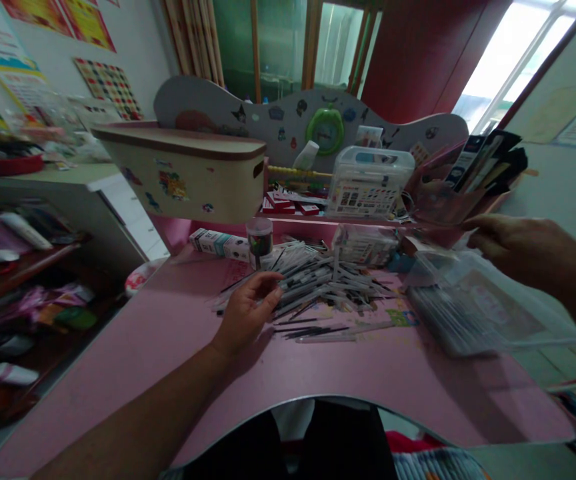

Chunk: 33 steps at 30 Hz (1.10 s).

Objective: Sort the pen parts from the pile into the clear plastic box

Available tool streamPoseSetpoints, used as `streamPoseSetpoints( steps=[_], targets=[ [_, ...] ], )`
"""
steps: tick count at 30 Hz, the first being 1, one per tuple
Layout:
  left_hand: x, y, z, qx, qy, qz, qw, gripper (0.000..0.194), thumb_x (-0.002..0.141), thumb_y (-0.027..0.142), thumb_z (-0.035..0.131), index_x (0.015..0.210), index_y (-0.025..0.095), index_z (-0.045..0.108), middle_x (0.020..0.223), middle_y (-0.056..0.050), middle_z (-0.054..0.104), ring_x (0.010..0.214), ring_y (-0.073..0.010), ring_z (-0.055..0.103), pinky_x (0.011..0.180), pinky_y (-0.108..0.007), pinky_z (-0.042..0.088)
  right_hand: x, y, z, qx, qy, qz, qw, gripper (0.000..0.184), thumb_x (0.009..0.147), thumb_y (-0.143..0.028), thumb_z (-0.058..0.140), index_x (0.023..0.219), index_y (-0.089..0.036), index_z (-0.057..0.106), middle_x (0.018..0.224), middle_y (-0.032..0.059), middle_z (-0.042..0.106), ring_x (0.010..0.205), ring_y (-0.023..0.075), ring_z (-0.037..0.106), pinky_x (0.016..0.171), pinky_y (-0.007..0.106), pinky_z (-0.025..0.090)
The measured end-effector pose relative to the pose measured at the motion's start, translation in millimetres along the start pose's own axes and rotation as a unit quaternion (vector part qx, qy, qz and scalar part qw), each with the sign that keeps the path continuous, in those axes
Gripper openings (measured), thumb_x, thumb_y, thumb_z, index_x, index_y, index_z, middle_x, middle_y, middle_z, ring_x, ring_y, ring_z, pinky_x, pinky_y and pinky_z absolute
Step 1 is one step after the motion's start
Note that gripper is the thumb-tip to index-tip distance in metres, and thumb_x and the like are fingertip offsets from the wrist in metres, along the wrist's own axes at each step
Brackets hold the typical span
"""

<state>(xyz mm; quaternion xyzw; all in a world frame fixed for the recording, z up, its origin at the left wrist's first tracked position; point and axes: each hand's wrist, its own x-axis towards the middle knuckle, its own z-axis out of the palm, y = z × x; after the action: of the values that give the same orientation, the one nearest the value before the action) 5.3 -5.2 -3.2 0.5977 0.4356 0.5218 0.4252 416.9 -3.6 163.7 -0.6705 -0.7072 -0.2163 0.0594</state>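
A heap of slim pens and clear pen barrels lies in the middle of the pink desk. At its left edge is my left hand, loosely curled, with a gap between thumb and forefinger and nothing visible in it. Some thin dark refills lie just in front of the heap. On the right, my right hand is raised over an open clear plastic box, fingers pinched by a whitish translucent piece that is blurred. Grey-white pens lie in rows inside that box.
Behind the heap stand a clear cup and a long printed carton. The shelf holds a cream bin, a clear handled case and a pink holder. The desk's front edge curves inward.
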Motion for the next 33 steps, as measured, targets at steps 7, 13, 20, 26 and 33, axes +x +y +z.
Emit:
streamPoseSetpoints(
  steps=[7, 13, 20, 26, 33],
  targets=[
    [0.2, 1.1, 0.5, -0.043, 0.019, -0.042, 0.998, 0.028, 0.084, 0.036, 0.071, 0.107, 0.02, 0.068, 0.096, -0.005, 0.064, 0.083, -0.0169, 0.06, 0.061, -0.022, 0.049, -16.4, -122.6, -8.4, 0.179, -0.168, -0.169, 0.955, 0.018, 0.091, -0.022, 0.054, 0.093, -0.019, 0.072, 0.086, 0.0057, 0.074, 0.076, 0.0179, 0.066, 0.068, 0.026, 0.043],
    [1.6, -1.8, -0.8, -0.039, 0.028, -0.042, 0.998, 0.029, 0.084, 0.037, 0.071, 0.107, 0.02, 0.068, 0.094, -0.004, 0.064, 0.078, -0.0153, 0.059, 0.056, -0.02, 0.047, -17.7, -187.0, 52.4, 0.165, -0.198, -0.145, 0.955, 0.017, 0.089, -0.012, 0.054, 0.092, -0.017, 0.071, 0.097, 0.0093, 0.071, 0.09, 0.0222, 0.065, 0.07, 0.027, 0.039],
    [-1.3, 4.4, 1.9, -0.07, 0.038, -0.091, 0.993, 0.034, 0.079, 0.039, 0.075, 0.107, 0.021, 0.07, 0.096, -0.004, 0.067, 0.068, -0.0134, 0.059, 0.051, -0.021, 0.047, -22.2, -188.8, 82.6, 0.185, -0.144, -0.089, 0.968, 0.026, 0.09, -0.009, 0.049, 0.104, -0.016, 0.07, 0.106, 0.0112, 0.067, 0.091, 0.0216, 0.063, 0.074, 0.029, 0.039],
    [-1.3, 6.6, 2.0, -0.06, 0.023, -0.071, 0.995, 0.033, 0.079, 0.04, 0.075, 0.104, 0.019, 0.07, 0.094, -0.006, 0.066, 0.08, -0.0184, 0.061, 0.053, -0.023, 0.05, -31.6, -165.7, 68.1, 0.224, -0.318, -0.156, 0.908, 0.013, 0.088, -0.023, 0.062, 0.085, -0.017, 0.073, 0.086, 0.0068, 0.072, 0.079, 0.0189, 0.062, 0.065, 0.027, 0.033],
    [0.0, 1.7, 0.3, -0.049, 0.024, -0.062, 0.997, 0.03, 0.082, 0.038, 0.073, 0.105, 0.019, 0.069, 0.094, -0.005, 0.065, 0.08, -0.0176, 0.061, 0.056, -0.023, 0.049, -40.2, -157.2, 58.5, 0.144, -0.392, -0.106, 0.903, 0.018, 0.087, -0.024, 0.059, 0.094, -0.018, 0.074, 0.096, 0.0096, 0.075, 0.085, 0.0238, 0.066, 0.062, 0.029, 0.031]
  ],
)
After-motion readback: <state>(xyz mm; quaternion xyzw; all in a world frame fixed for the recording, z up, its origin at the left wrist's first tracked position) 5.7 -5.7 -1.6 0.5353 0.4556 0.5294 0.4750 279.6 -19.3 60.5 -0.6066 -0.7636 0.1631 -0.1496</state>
